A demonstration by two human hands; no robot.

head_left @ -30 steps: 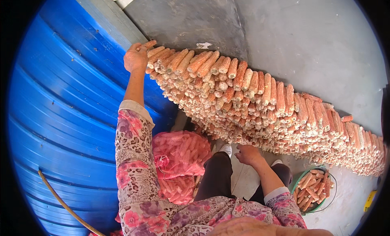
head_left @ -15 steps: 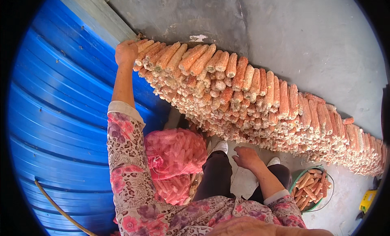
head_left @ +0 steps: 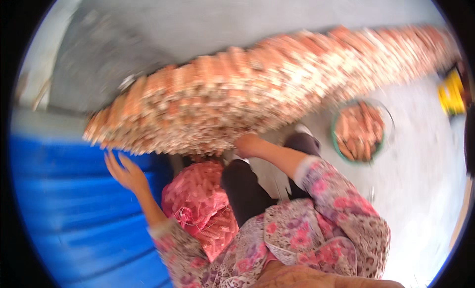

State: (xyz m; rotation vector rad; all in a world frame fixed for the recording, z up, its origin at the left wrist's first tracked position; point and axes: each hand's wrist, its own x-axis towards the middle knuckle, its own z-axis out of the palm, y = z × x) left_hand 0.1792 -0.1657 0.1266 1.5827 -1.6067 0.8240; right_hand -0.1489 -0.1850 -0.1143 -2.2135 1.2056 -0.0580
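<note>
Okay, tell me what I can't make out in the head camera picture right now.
In the head view:
Right hand: fingers lost in motion blur; any grip or contact is unclear.
Stacked corn cobs: single cobs smeared by motion blur.
Green bucket: bottom hidden under loose cobs.
Yellow object: blurred near the right rim, kind unclear.

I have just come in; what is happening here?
A person is at a long pile of corn cobs. The left hand, open and apparently empty, is near the pile's left end; the right hand is at its front edge, grip unclear. A red mesh bag is at the left, a green bucket of cobs at the right.
</note>
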